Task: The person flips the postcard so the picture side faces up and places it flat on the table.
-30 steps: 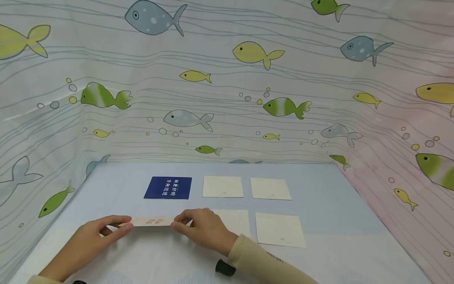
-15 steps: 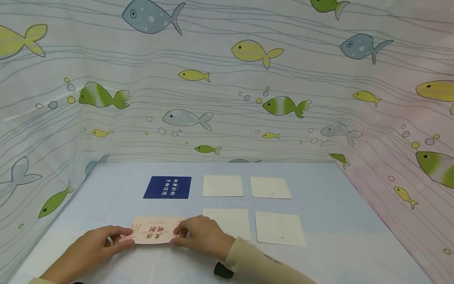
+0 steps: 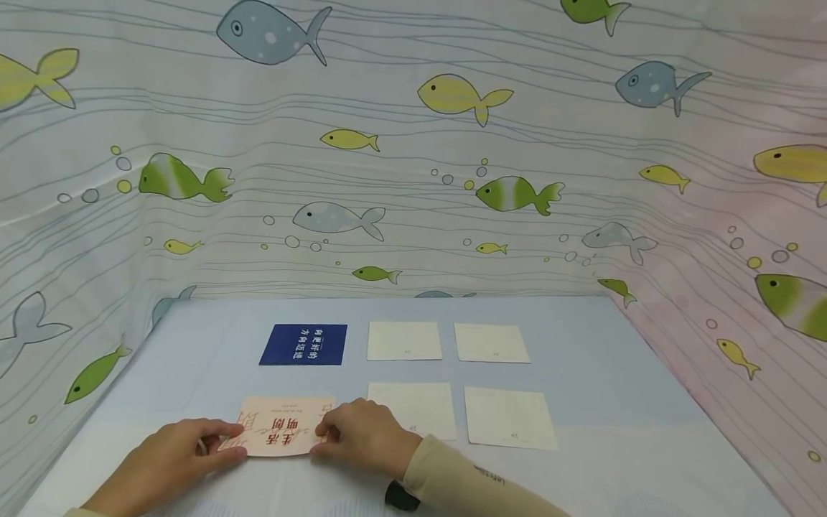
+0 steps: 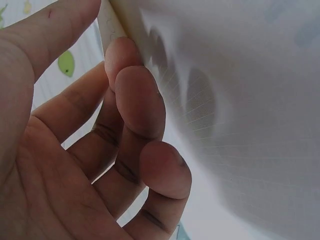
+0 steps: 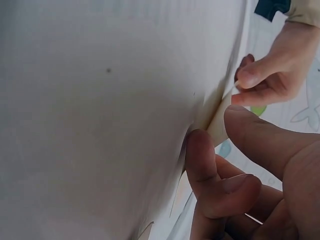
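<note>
Low over the table's left front, a pink postcard (image 3: 281, 429) with red characters faces up, its near edge slightly bowed. My left hand (image 3: 169, 459) pinches its left end between thumb and fingers. The right end is pinched by my right hand (image 3: 367, 436), whose fingers cover part of that edge. In the left wrist view a strip of the postcard (image 4: 111, 25) shows behind the fingertips, close to the tabletop. The right wrist view has both hands at opposite ends of the postcard (image 5: 220, 117). Whether it touches the table is unclear.
Behind the postcard lies a dark blue card (image 3: 278, 346) with white characters. To the right are several cream cards, among them one at the back (image 3: 405, 341) and one at front right (image 3: 510, 418). A fish-print curtain (image 3: 413, 165) surrounds the pale table (image 3: 581, 459).
Both hands have lowered the postcard toward the table and tipped it from nearly edge-on, so its printed face now shows. They have also drawn it slightly nearer. The other cards lie still.
</note>
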Demonstrator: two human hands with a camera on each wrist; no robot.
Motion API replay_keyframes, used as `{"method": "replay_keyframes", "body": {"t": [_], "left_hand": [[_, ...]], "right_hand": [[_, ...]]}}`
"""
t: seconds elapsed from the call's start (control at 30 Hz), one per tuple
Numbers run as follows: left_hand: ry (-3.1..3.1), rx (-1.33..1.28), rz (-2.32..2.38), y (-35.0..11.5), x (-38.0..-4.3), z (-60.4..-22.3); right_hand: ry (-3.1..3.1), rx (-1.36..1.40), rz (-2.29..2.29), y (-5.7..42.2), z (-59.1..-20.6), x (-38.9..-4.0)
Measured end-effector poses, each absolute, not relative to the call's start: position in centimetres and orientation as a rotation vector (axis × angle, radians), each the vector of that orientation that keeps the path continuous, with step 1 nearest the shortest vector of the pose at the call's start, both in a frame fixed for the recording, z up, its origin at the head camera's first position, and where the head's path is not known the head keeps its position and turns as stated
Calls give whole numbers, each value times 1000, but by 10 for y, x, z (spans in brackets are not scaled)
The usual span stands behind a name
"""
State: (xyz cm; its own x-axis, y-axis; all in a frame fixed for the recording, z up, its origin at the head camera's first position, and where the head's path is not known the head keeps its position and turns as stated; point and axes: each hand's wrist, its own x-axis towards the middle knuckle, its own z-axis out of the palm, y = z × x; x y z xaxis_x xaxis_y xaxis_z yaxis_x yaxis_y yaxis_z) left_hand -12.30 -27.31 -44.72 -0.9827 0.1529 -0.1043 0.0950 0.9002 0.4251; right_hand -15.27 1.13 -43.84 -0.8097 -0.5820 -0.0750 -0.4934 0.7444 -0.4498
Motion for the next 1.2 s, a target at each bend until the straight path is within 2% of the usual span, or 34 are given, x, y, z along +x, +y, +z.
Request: {"method": "replay_keyframes", "body": {"t": [0.5,1.2], "left_hand": [[2871,100,630,-270,-137,-445],[2878,116,559,-267,-144,-438]], "right_hand": [[2775,-849,-559,7,-436,-163],[2763,-757,-606,5,-436,-175]]}}
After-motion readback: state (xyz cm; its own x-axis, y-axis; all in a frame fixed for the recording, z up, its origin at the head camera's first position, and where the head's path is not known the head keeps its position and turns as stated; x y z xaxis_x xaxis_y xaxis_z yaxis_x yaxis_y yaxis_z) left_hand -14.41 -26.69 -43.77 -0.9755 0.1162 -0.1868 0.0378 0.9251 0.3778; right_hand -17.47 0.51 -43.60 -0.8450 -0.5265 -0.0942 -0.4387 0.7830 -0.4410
